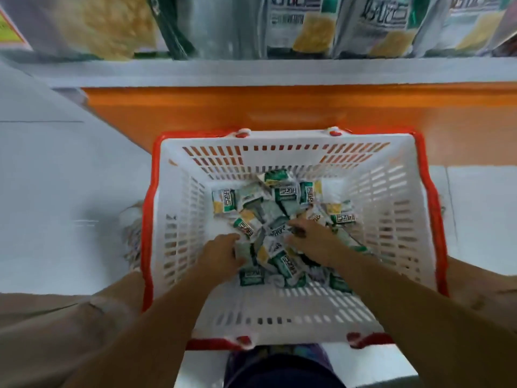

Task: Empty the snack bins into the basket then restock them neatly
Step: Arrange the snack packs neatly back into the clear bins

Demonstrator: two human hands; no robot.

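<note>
1. White slotted plastic basket (391, 219) with a red rim sits on a pale tiled floor (56, 191) in the head view. It is close against an orange shelf base (251, 107), probably to keep it near the stock.
2. Small green, white and yellow snack packets (282, 197) lie in a loose heap on the basket's bottom, so the emptying step looks finished.
3. The person's left hand (221, 256) reaches into the heap's near left side. Its fingers curl down around a few packets, apparently gathering them for restocking.
4. The right hand (313, 239) lies on the heap's right side. Blur hides whether it grasps anything.
5. No snack bins are in view. Larger snack bags (302, 21) stand on the grey shelf (279, 71) above.
</note>
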